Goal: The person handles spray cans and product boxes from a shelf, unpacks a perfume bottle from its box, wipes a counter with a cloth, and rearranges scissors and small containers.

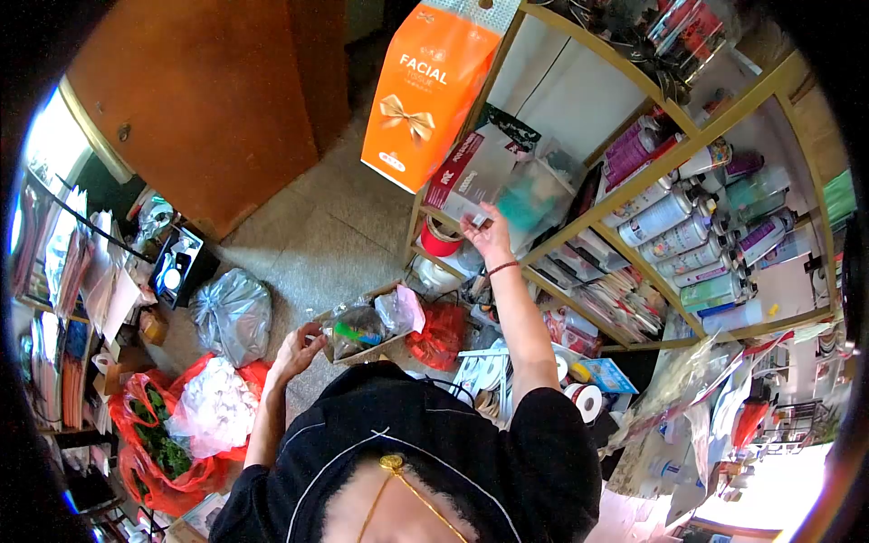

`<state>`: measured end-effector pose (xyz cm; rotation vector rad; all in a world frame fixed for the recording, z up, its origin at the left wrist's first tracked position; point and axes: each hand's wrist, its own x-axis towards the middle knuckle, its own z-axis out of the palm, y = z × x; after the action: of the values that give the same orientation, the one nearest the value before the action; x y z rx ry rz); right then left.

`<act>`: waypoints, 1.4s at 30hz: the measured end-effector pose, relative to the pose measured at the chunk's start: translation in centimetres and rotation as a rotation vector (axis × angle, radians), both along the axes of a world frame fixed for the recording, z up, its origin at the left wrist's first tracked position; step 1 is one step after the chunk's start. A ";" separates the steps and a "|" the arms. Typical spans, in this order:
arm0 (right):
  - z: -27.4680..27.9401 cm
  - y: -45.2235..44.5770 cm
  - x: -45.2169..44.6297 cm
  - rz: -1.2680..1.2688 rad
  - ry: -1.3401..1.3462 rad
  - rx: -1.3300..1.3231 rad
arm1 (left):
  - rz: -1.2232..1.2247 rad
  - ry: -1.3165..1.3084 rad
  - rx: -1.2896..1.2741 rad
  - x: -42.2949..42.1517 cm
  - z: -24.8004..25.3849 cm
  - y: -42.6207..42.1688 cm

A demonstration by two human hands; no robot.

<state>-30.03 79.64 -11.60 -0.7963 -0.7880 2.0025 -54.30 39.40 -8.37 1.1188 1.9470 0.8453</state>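
Observation:
My right hand [490, 237], wearing a dark bead bracelet, reaches up to the shelf with the palm turned toward me. Its fingers are bent around the near lower corner of a red and white carton [471, 176], which leans on the shelf. My left hand [297, 351] is low on the left, fingers loosely curled and apart, with nothing visible in them. Its fingertips are beside the left edge of a small open cardboard box [369, 350]; whether they touch it I cannot tell. In that box lie a clear plastic bag, something bright green [357, 333] and pink paper [412, 309].
An orange facial tissue pack [425, 100] hangs at the shelf's left edge. Spray cans [674, 226] fill the right compartments of the wooden shelf [625, 204]. Tied grey bag [232, 312] and red bags [145, 452] stand on the floor. Ribbon rolls [584, 401] lie near my right elbow.

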 end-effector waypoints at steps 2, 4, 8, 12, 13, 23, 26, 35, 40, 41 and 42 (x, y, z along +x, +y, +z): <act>-5.4 3.5 1.2 -0.013 -0.097 0.199 | 0.001 0.006 0.015 -0.2 0.5 0.6; -1.2 1.5 2.2 -0.092 -0.009 -0.031 | 0.007 0.016 0.060 -0.5 0.8 0.9; 1.7 0.4 2.0 -0.207 0.075 -0.371 | 0.026 -0.027 -0.020 -0.7 0.8 1.4; 0.3 4.0 0.0 -0.221 0.147 -0.307 | 0.018 -0.070 -0.086 -0.4 0.8 2.2; -0.6 5.1 -0.7 -0.215 0.182 -0.257 | 0.005 -0.059 -0.071 -0.2 1.1 2.3; -4.6 12.1 -5.7 -0.321 -0.860 1.086 | 0.011 -0.010 -0.061 0.2 1.3 1.9; 0.2 11.4 -5.2 -0.186 -1.252 1.241 | -0.027 -0.008 -0.021 0.4 0.7 0.7; -5.0 3.5 -3.7 0.273 -0.477 1.045 | -0.116 -0.060 -0.057 0.4 0.0 -3.1; -9.4 -14.4 1.4 0.171 0.153 -0.370 | -0.324 0.090 0.009 1.1 -1.6 -5.1; -9.1 -18.3 3.0 0.084 0.101 -0.488 | -0.405 0.119 -0.057 1.7 -1.4 -5.4; -10.5 -22.0 5.4 0.084 -0.007 -0.233 | -0.462 0.026 -0.016 2.5 -2.0 -6.0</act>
<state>-24.62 57.64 -22.13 -0.9157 -0.6072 2.1951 -51.85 33.44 -10.35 1.4964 1.6124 0.5630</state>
